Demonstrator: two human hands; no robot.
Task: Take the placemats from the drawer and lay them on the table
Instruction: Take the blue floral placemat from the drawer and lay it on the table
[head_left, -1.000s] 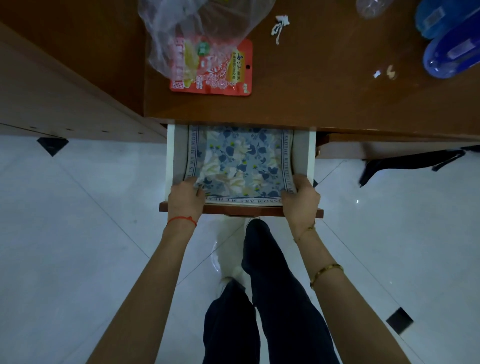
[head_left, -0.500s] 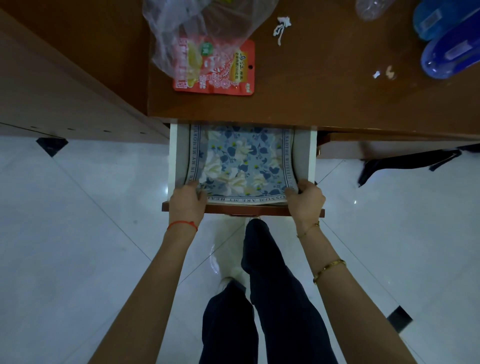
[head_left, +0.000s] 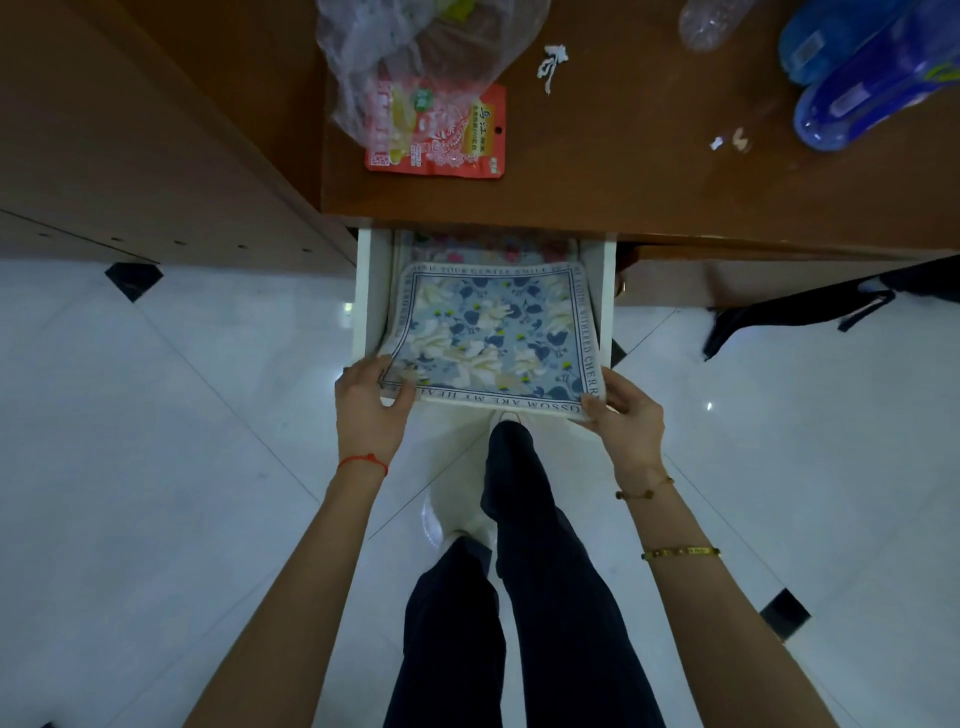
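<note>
White tile floor, brown table (head_left: 649, 171) above an open drawer (head_left: 370, 301). Left hand (head_left: 370, 410) and right hand (head_left: 626, 421) each pinch a near corner of the blue placemat (head_left: 493, 338), raised over the drawer. Advice: lift level, clear the drawer front before swinging up.

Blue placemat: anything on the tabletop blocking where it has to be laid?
Yes. Above the drawer, a clear plastic bag lies over a red snack packet on the table. Blue bottles lie far right; bare wood between. Both hands, left and right, hold the blue placemat.
</note>
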